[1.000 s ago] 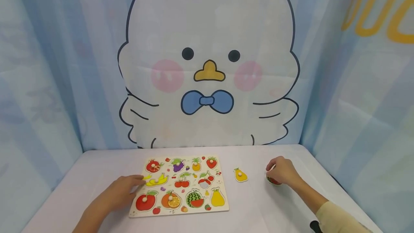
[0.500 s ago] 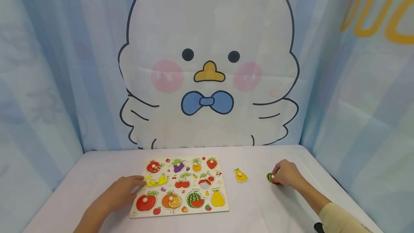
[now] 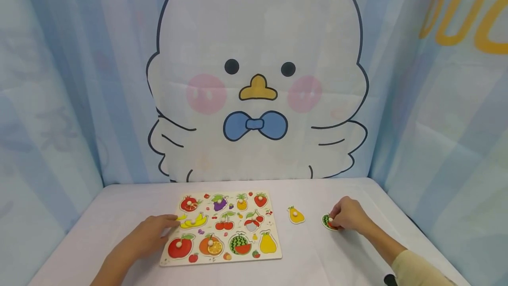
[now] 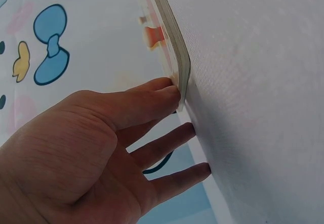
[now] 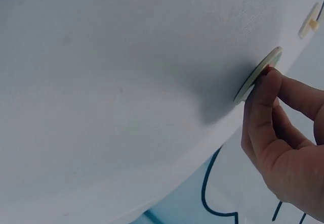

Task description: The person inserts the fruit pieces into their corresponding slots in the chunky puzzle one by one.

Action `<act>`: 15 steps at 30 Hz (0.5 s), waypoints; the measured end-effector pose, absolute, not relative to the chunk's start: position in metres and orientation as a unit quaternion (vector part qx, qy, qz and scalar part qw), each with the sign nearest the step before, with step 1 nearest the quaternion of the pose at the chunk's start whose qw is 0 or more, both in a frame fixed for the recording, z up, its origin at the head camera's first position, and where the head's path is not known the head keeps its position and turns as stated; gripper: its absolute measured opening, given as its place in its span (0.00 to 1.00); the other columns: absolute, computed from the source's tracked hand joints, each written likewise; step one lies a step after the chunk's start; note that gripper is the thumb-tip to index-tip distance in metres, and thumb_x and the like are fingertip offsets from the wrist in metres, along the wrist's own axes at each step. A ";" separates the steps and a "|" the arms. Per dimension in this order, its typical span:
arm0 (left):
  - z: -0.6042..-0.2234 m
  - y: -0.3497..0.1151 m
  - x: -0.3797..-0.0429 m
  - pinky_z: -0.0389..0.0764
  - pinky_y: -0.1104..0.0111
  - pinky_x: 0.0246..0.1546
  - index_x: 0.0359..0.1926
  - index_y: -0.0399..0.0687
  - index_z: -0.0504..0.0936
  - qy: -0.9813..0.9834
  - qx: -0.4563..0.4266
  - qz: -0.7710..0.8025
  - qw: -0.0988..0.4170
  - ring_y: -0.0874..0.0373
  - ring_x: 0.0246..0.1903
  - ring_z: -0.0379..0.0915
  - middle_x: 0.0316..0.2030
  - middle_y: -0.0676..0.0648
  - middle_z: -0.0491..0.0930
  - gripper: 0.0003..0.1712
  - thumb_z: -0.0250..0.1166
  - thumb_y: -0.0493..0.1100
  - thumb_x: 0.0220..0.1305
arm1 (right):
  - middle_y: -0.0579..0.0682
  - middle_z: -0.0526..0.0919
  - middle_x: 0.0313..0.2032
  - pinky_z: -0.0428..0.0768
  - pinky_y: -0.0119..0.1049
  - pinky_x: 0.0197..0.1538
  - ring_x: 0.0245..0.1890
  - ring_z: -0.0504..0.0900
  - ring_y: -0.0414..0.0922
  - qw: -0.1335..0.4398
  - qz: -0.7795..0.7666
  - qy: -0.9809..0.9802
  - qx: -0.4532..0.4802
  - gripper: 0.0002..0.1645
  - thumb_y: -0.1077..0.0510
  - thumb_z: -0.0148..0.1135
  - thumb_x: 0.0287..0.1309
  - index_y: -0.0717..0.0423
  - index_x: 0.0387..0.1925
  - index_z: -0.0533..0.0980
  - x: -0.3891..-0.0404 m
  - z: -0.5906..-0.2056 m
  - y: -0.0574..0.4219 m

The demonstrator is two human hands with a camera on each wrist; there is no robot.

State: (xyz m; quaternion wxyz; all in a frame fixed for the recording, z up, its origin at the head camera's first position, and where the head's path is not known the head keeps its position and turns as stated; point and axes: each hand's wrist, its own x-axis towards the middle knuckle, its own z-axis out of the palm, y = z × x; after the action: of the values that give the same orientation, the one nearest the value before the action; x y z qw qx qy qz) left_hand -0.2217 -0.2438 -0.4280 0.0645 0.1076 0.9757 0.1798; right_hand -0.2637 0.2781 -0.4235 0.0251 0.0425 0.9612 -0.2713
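A wooden fruit puzzle board (image 3: 220,233) lies on the table. My left hand (image 3: 148,235) holds its left edge between thumb and index finger; in the left wrist view, the thumb (image 4: 164,100) is at the board's side and the other fingers spread down to the cloth. To the right of the board, my right hand (image 3: 349,215) pinches a watermelon puzzle piece (image 3: 326,221) by its knob. The piece (image 5: 253,80) is tilted close over the cloth in the right wrist view. A yellow pear piece (image 3: 295,215) with a knob lies between board and right hand.
The board carries several knobbed fruit pieces, such as an apple (image 3: 184,250) and a strawberry (image 3: 260,200). Its watermelon recess (image 3: 237,242) and pear recess (image 3: 267,244) show printed pictures without knobs. A duck-print curtain (image 3: 254,158) stands behind the white-covered table (image 3: 301,264).
My right hand, first covering most of the watermelon piece, has shifted its grip to the knob, and the piece has moved slightly left. My left hand stays at the board's edge.
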 end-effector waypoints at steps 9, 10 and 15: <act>-0.426 -0.243 -0.221 0.69 0.41 0.57 0.53 0.45 0.82 0.976 0.103 0.181 0.064 0.37 0.60 0.65 0.59 0.43 0.75 0.22 0.68 0.35 0.56 | 0.50 0.79 0.26 0.81 0.32 0.24 0.20 0.77 0.42 0.047 -0.270 0.961 0.031 0.07 0.67 0.72 0.45 0.59 0.26 0.80 -0.253 -0.421 0.252; -0.426 -0.243 -0.221 0.69 0.41 0.57 0.53 0.45 0.82 0.976 0.101 0.182 0.065 0.37 0.61 0.65 0.59 0.43 0.75 0.22 0.68 0.35 0.56 | 0.50 0.79 0.26 0.81 0.32 0.25 0.20 0.77 0.42 0.050 -0.269 0.961 0.032 0.07 0.67 0.72 0.44 0.58 0.25 0.80 -0.252 -0.421 0.249; -0.428 -0.243 -0.222 0.69 0.42 0.58 0.54 0.45 0.81 0.976 0.102 0.180 0.064 0.38 0.61 0.66 0.59 0.43 0.75 0.22 0.68 0.35 0.56 | 0.50 0.79 0.27 0.82 0.31 0.25 0.22 0.77 0.43 0.062 -0.272 0.960 0.027 0.08 0.67 0.73 0.44 0.57 0.25 0.80 -0.245 -0.417 0.233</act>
State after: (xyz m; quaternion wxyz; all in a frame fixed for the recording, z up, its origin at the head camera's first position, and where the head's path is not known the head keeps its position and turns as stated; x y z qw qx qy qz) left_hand -0.2217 -0.2435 -0.4281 0.0642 0.1017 0.9764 0.1797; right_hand -0.2453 0.2334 -0.4166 0.0621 0.0272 0.9600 -0.2716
